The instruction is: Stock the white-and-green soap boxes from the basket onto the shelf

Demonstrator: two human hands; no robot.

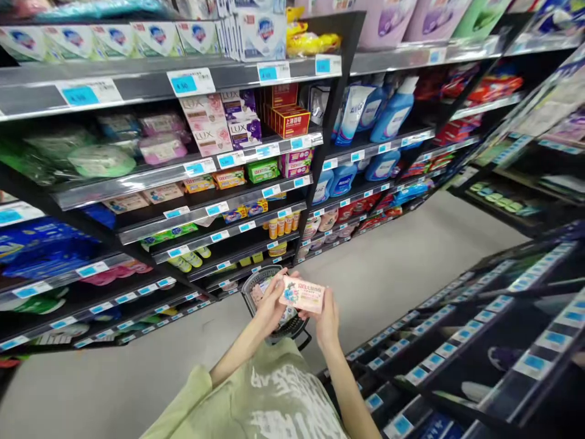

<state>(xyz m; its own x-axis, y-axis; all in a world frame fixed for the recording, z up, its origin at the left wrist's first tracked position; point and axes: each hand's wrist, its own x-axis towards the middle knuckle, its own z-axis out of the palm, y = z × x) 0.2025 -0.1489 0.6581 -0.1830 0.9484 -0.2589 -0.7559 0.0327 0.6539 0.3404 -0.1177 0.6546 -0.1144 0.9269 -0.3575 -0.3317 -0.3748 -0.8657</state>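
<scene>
A pink wrapped bar of soap (303, 295) with a small cartoon figure on its label is held level between both my hands. My left hand (273, 303) grips its left end, and my right hand (327, 318) has the right end, fingers curled behind it. Below the soap, a dark shopping basket (249, 299) stands with some packaged goods inside; my hands and arms cover part of it. Similar pink packs (163, 192) lie on a shelf to the left, beside orange-wrapped bars (229, 178).
Tall black shelving with price tags (192, 166) runs along the left, holding Lux boxes (243, 120), red boxes (292, 121) and blue bottles (395, 111). Another shelf unit (457, 341) stands close on the right. A grey floor aisle (411, 238) lies between them.
</scene>
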